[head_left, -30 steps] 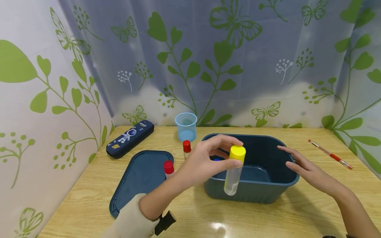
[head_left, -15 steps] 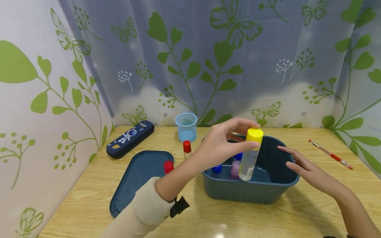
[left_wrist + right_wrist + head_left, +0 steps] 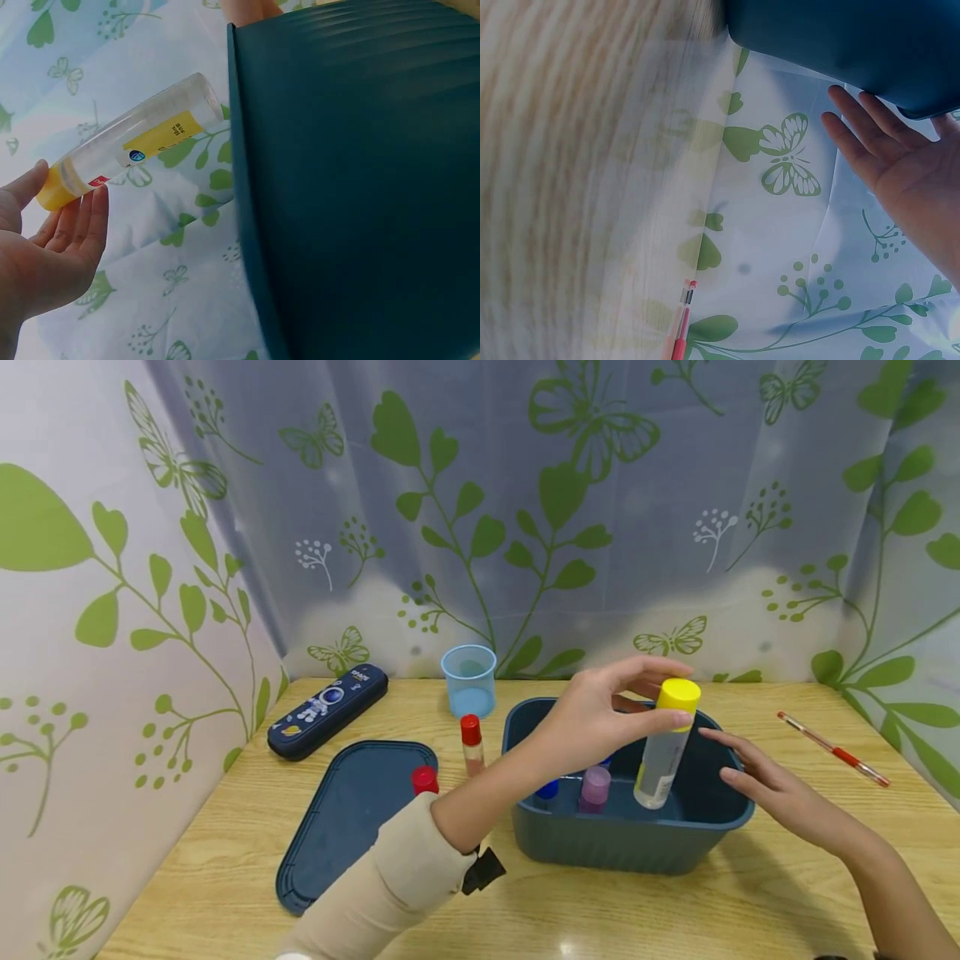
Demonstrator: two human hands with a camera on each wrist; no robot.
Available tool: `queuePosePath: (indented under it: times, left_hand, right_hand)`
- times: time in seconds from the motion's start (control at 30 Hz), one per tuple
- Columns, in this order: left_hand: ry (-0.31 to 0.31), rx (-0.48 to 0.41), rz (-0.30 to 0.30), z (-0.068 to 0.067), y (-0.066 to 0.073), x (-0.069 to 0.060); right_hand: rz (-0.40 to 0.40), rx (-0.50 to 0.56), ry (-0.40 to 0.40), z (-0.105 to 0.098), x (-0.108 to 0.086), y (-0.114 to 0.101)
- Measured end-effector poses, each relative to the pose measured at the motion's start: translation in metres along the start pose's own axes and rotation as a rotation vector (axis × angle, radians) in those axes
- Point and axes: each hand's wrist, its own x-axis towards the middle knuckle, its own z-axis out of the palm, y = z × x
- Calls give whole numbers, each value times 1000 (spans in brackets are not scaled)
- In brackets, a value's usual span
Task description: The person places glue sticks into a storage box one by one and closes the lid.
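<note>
In the head view my left hand [image 3: 588,718] pinches the yellow cap of a clear glue bottle [image 3: 660,768] between thumb and fingers. The bottle hangs tilted, its lower end in the mouth of a dark blue-green bin [image 3: 622,843]. The left wrist view shows the yellow label on this glue bottle [image 3: 161,135]. My right hand [image 3: 780,789] is at the bin's right rim, its fingers extended. In the right wrist view, the fingers of the right hand [image 3: 900,150] lie against or close to the bin wall. Inside the bin stand a pink-purple capped bottle [image 3: 595,787] and a blue cap [image 3: 547,789].
Left of the bin stand two red-capped bottles [image 3: 472,743], one partly hidden by my left arm. A dark lid [image 3: 360,818] lies further left. Behind are an astronaut-print pencil case [image 3: 327,710] and a light blue cup [image 3: 470,683]. A red pen [image 3: 832,749] lies at right.
My left hand has carried the glue bottle to the right, from in front of the bin's near wall to over its right half. My right hand has stayed put.
</note>
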Motion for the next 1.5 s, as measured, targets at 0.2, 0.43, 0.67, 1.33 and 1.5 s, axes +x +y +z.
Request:
queuePosePath:
  times: [0.2,0.43,0.67,1.33,1.5]
  left_hand:
    - [-18,11,7,8,-9,7]
    - [-55,36,-24,14,-25,10]
    - [-90,77,-90,21,-45,12]
    - [-270,202,-256,33,-81,14]
    - [-330,264,-262,38,-85,13]
  right_hand:
    - [-6,-1,3,0,-1,0]
    - [-4,-5,1,1,0,1]
    - [-4,-10,3,3,0,1]
    - [-2,-2,2,2,0,0]
    - [-6,-8,8,2,-1,0]
